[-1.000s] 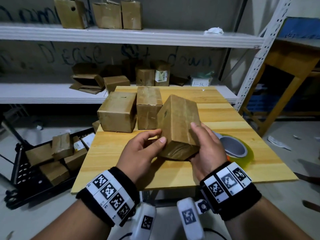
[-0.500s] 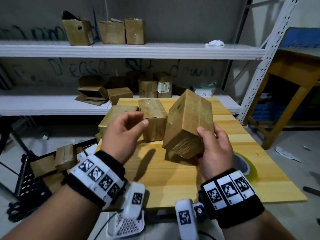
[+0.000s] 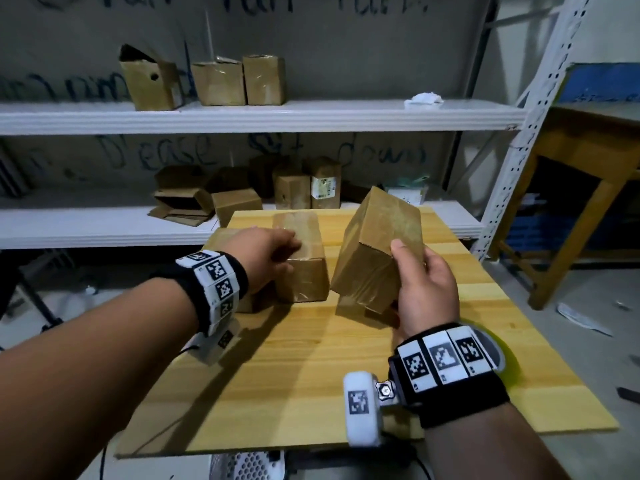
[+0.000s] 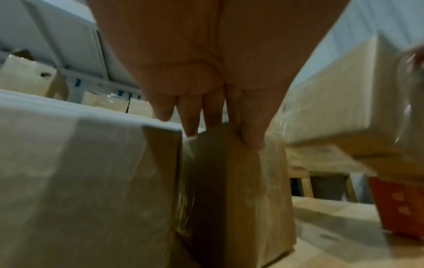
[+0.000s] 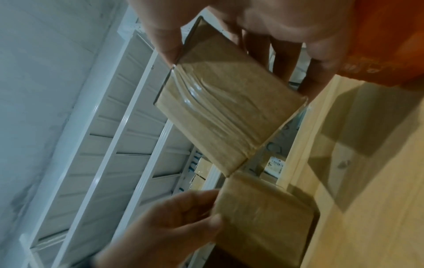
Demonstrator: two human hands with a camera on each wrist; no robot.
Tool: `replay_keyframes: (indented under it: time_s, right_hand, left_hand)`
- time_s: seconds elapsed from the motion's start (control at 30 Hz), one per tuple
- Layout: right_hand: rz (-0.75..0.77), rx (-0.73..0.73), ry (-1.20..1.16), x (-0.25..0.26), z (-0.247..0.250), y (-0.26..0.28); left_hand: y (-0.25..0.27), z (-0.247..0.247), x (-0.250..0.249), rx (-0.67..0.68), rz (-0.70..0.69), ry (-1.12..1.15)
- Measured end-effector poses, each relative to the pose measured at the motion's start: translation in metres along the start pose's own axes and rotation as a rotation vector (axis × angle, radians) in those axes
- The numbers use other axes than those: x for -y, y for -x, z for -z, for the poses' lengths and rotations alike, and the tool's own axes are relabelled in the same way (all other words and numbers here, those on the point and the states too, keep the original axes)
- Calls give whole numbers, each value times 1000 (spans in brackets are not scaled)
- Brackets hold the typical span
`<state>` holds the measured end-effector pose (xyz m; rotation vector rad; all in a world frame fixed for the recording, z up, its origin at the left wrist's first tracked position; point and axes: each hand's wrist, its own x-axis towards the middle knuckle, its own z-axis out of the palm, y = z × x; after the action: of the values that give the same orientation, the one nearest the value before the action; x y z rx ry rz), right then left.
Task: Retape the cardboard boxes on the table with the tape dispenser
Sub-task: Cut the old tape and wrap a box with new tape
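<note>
My right hand [image 3: 412,271] grips a tape-wrapped cardboard box [image 3: 377,244], lifted off the wooden table [image 3: 311,375] and tilted; the thumb lies on its near face and the fingers are behind it. The right wrist view shows the wrinkled clear tape on that box [image 5: 220,112]. My left hand [image 3: 273,247] reaches over a second box [image 3: 304,268] standing mid-table, its straight fingers [image 4: 250,137] touching the top edge. A third box [image 4: 80,172] stands just left of it, largely hidden by my left wrist in the head view. A yellow-green tape roll [image 3: 509,358] peeks out behind my right wristband.
White metal shelving runs behind the table, with more boxes on the upper shelf [image 3: 218,81] and the lower shelf [image 3: 294,188]. The rack's upright [image 3: 519,150] and a wooden table [image 3: 588,161] stand to the right. Bare tabletop lies in front of the boxes.
My right hand has lifted the box off the table and tilted it to the right. My left hand let go of it and moved forward onto the middle box.
</note>
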<state>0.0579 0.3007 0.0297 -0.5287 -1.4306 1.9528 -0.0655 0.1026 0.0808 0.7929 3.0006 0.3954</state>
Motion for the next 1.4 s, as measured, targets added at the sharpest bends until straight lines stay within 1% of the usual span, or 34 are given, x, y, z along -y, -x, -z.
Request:
replay_keyframes:
  time_s: [0.13, 0.23, 0.33, 0.43, 0.53, 0.7, 0.87, 0.97, 1.17, 1.3, 1.33, 1.4]
  right_hand:
    - [9, 88, 148, -3, 3, -6]
    - [15, 153, 269, -14, 0, -6]
    - [7, 180, 378, -25, -5, -4]
    - [-23, 219, 420, -27, -4, -6]
    - [-52, 218, 462, -25, -2, -8]
    - [-16, 262, 457, -28, -1, -12]
    - [-7, 232, 475, -32, -6, -14]
    - [2, 224, 468, -34, -8, -14]
    - [-1, 160, 452, -38, -13, -12]
    - [20, 169, 462, -40, -15, -11]
    - [16, 175, 461, -38, -14, -11]
    - [2, 174, 459, -36, -13, -12]
  left_hand:
    - [18, 8, 7, -25, -88, 103]
    - [28, 8, 4, -54, -136, 63]
    - [26, -1, 4, -20, -104, -6]
    - [19, -5, 6, -91, -82, -49]
    - [16, -1, 10, -72, -95, -63]
    - [21, 0, 11, -36, -122, 5]
    - [23, 2, 12, -34, -173, -16]
    - [22, 1, 14, -41, -161, -22]
    - [22, 0, 17, -41, -163, 54]
    - [24, -3, 18, -20, -153, 75]
    - [25, -3, 20, -33, -140, 96]
    - [27, 2, 24, -113, -72, 186]
